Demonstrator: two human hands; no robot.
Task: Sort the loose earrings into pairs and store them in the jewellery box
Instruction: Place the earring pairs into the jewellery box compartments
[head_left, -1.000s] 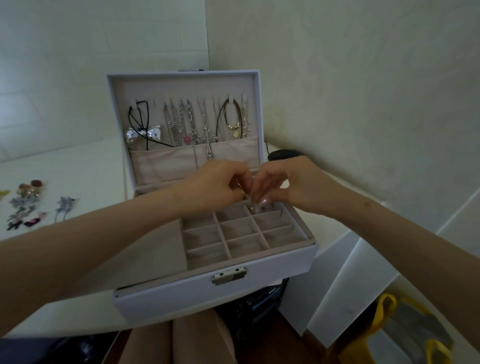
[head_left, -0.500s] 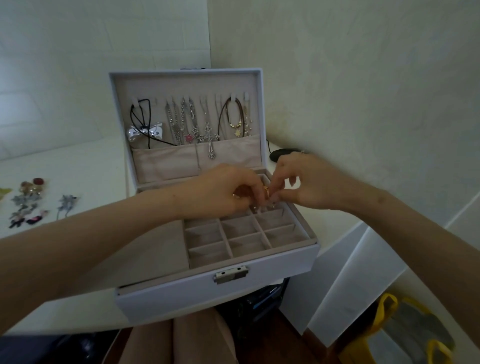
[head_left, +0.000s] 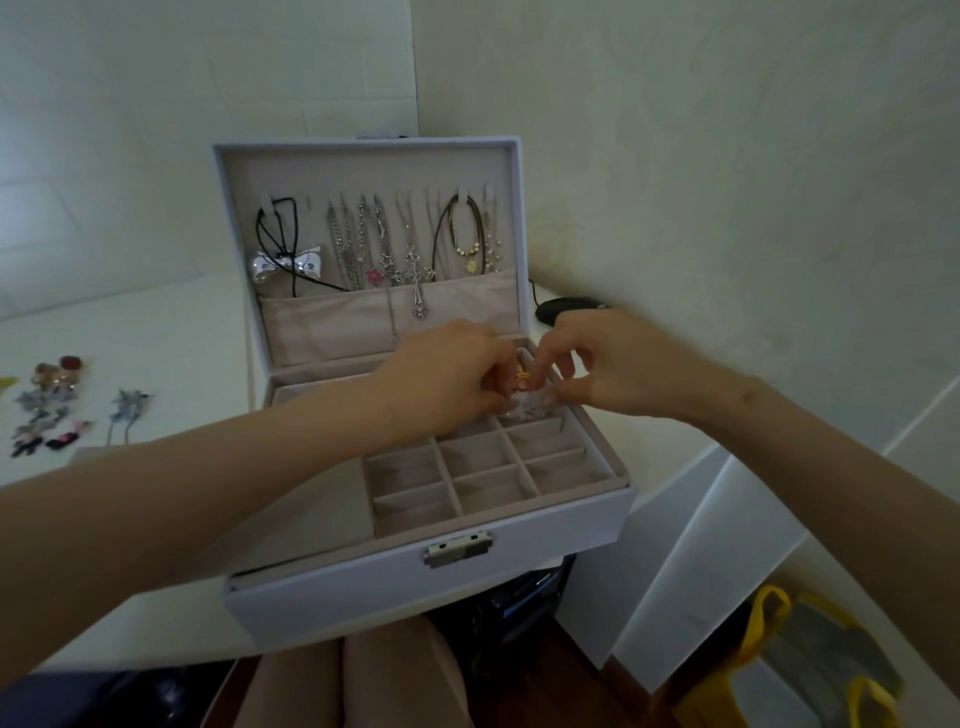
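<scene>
Position: my left hand (head_left: 447, 382) and right hand (head_left: 613, 369) meet above the rear right compartments of the open jewellery box (head_left: 415, 587). Left hand pinches a small gold earring (head_left: 521, 383). Right hand's curled fingers touch it; I cannot tell whether they grasp it. Remaining loose earrings (head_left: 47, 405) lie on the table (head_left: 156, 332), well left of the box.

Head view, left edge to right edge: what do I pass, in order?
Loose earrings → left hand → gold earring → right hand → yellow bag. The jewellery box spans the middle behind both hands, so it is left out.
</scene>
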